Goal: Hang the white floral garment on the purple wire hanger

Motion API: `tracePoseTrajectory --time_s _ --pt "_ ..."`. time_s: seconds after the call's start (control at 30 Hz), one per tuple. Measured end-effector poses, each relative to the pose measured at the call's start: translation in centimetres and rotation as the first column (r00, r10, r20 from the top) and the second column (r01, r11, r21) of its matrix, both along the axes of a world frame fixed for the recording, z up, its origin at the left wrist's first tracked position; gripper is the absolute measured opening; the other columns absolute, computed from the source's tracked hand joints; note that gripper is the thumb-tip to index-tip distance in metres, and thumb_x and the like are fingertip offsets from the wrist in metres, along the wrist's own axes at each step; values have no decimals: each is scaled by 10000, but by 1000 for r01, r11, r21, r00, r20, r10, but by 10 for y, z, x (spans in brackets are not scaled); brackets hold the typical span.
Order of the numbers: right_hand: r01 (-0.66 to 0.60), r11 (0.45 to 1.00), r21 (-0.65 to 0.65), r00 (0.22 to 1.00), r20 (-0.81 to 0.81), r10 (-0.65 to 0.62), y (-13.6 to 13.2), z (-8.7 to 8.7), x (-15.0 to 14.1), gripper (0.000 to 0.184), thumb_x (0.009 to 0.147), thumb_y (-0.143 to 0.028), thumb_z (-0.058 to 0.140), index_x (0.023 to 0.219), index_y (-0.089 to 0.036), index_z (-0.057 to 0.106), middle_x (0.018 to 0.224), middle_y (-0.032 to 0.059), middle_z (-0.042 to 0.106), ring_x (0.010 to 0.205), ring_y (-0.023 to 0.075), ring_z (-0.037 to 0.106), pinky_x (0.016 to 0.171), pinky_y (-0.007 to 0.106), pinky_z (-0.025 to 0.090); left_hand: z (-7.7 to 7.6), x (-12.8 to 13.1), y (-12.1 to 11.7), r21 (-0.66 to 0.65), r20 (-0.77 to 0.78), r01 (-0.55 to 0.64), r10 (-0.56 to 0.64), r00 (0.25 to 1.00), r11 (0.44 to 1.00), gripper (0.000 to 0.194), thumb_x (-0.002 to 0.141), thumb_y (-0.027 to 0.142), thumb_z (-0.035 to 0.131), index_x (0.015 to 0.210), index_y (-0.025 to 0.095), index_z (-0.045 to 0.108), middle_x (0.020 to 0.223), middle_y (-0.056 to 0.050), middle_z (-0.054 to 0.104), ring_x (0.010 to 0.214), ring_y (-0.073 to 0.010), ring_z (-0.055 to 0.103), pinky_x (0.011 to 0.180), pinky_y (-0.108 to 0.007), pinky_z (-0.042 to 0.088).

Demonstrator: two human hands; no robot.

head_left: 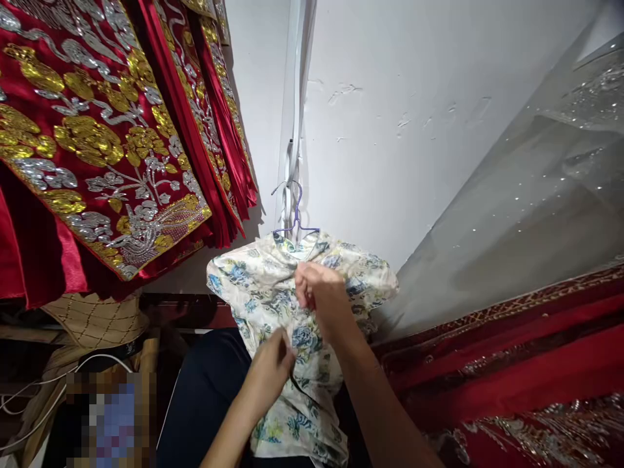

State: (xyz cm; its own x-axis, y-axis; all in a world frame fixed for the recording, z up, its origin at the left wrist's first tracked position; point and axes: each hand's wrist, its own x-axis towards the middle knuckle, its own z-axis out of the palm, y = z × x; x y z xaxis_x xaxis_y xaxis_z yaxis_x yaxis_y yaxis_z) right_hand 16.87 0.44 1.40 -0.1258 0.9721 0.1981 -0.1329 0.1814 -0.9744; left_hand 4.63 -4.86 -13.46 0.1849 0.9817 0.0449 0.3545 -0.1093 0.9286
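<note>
A short-sleeved blouse (297, 429), cream with blue, green and yellow flowers, hangs in front of me on a thin purple hanger (296, 221). My right hand (319, 291) is closed in front of its chest, just below the collar, fingers curled in; anything held there is too small to make out. Lower down, at the middle of the front, my left hand (273, 365) is closed with thumb and fingers together, seemingly pinching the blouse's fabric. Its fingertips are partly hidden. A thin dark strip (301, 388) shows on the cloth beside it.
Red garments (112, 149) with gold and silver sequins hang at the upper left. A pale rail (295, 78) runs down the white wall (414, 84). Sheer sparkling fabric (517, 195) and red embroidered cloth (511, 364) fill the right. A white cable (63, 383) loops at lower left.
</note>
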Motion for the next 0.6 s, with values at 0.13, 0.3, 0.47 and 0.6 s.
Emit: tracePoseTrajectory --time_s 0.13,0.3,0.47,0.6 --pt "0 998 59 992 129 -8 -17 -7 -1 360 922 -353 513 606 -180 516 434 -53 492 399 73 400 447 196 321 84 -19 20 303 239 -263 194 952 916 275 952 318 543 1214 240 517 879 -15 622 831 -174 590 823 -286 434" --pt "20 987 160 987 157 -45 -15 2 4 352 954 -370 494 661 -183 553 446 -52 506 411 80 386 464 206 322 143 -25 49 667 19 -108 128 992 737 137 960 290 545 975 197 644 864 -26 630 789 -157 578 752 -262 437" --pt "99 982 160 971 201 -130 -8 -22 -8 376 935 -428 522 648 -189 558 455 -47 468 422 95 390 449 233 282 131 -20 53 743 61 -231 281 958 628 123 943 276 564 869 190 612 804 -17 610 782 -165 566 764 -280 435" --pt "118 989 87 964 227 -135 2 -45 -13 348 902 -398 531 615 -201 541 467 -40 442 437 113 393 454 253 273 130 -26 56 685 306 -469 364 880 558 151 958 299 549 885 181 609 836 -10 601 814 -151 573 790 -265 448"
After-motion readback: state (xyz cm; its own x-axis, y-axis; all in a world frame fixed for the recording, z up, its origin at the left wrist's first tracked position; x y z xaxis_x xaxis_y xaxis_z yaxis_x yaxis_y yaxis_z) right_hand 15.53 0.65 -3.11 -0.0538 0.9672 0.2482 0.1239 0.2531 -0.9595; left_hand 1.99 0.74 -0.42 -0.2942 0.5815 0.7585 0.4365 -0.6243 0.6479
